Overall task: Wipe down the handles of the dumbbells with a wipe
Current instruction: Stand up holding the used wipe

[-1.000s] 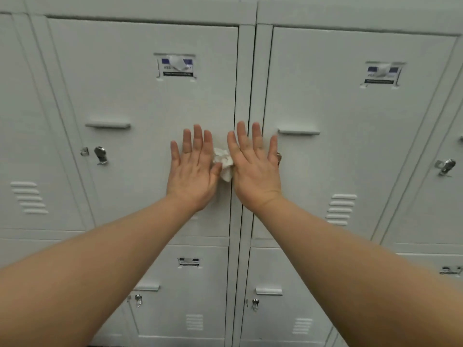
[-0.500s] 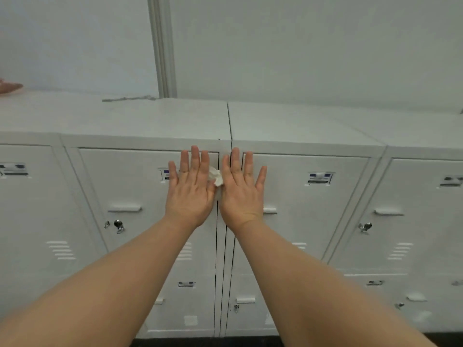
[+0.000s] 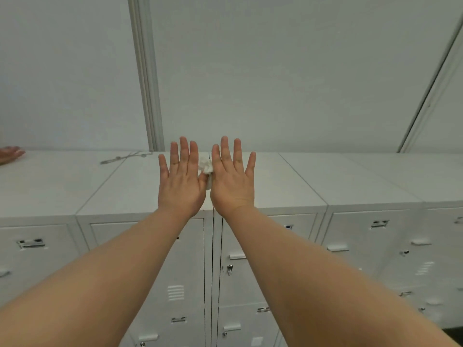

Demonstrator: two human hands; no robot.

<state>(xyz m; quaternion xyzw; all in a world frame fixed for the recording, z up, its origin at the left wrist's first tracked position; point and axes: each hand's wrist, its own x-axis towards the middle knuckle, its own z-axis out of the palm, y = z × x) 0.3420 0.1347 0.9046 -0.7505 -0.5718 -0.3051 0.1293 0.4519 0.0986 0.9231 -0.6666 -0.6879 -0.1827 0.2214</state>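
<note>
Where thumbs meet, wipe (image 3: pixel 207 169) half hidden — grip unclear

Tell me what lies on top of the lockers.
On the lockers' top: a thin metal chain-like item and another person's hand at far left. The raised hands cover part of it.

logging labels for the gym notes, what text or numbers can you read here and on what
No text is readable.
Label plates on the locker doors: dark marks, too small and blurred to read.
Wipe between the left hand and right hand: no print visible.
</note>
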